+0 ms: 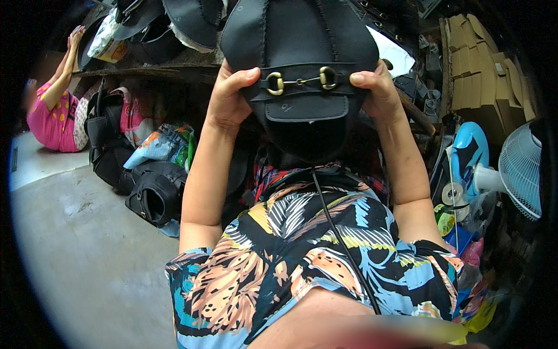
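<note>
Between my two hands is a black leather shoe upper [299, 38], apparently for a loafer, with two stitched seams and a gold-coloured metal bit [300, 82] across its strap. My left hand [230, 99] grips its left edge, thumb on top beside the bit. On the opposite edge my right hand [381, 90] pinches in the same way, its thumb near the other end of the bit. The fingers behind the leather are mostly hidden. The piece is held up in front of my body, its tongue flap towards me.
More black leather pieces [195, 20] lie on the bench at the far left. Black uppers [154, 198] are heaped on the floor at left. At right stand a fan [520, 168] and cardboard boxes [482, 75]. Another person in pink [55, 119] sits at the far left.
</note>
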`<move>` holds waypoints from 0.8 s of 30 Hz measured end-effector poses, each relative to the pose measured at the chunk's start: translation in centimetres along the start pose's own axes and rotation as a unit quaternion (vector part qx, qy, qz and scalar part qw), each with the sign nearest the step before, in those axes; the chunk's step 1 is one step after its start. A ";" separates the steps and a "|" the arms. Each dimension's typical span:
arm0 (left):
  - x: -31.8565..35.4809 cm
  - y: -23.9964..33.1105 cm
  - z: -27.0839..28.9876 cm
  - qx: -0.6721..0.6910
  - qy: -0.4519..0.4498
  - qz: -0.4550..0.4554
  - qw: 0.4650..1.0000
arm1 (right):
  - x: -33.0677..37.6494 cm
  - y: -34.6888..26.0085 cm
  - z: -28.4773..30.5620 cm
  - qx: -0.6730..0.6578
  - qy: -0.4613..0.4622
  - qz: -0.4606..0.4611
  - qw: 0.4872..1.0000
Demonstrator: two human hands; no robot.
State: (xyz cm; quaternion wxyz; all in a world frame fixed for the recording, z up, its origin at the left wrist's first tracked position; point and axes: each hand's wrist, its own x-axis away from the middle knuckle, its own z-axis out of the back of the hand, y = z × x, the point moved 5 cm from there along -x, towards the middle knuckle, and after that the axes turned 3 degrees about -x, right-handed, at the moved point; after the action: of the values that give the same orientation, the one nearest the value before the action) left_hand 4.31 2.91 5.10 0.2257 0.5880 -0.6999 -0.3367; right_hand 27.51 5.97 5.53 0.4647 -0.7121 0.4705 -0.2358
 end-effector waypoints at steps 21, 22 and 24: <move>0.1 -0.8 -1.7 -0.054 0.028 0.050 0.997 | 0.4 1.9 1.5 -0.179 0.004 -0.004 0.984; 0.2 -0.6 -1.8 -0.040 0.022 0.032 0.998 | 0.5 1.6 1.3 -0.191 -0.040 0.016 0.981; 0.2 -0.8 -2.1 -0.011 0.001 -0.003 1.000 | 0.6 2.2 1.8 -0.166 0.007 -0.006 0.986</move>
State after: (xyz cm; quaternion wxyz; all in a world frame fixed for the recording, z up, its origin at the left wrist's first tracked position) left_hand 6.25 2.20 5.92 0.2319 0.5880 -0.6942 -0.3445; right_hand 28.15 5.89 2.69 0.3353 -0.7808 0.5016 -0.1622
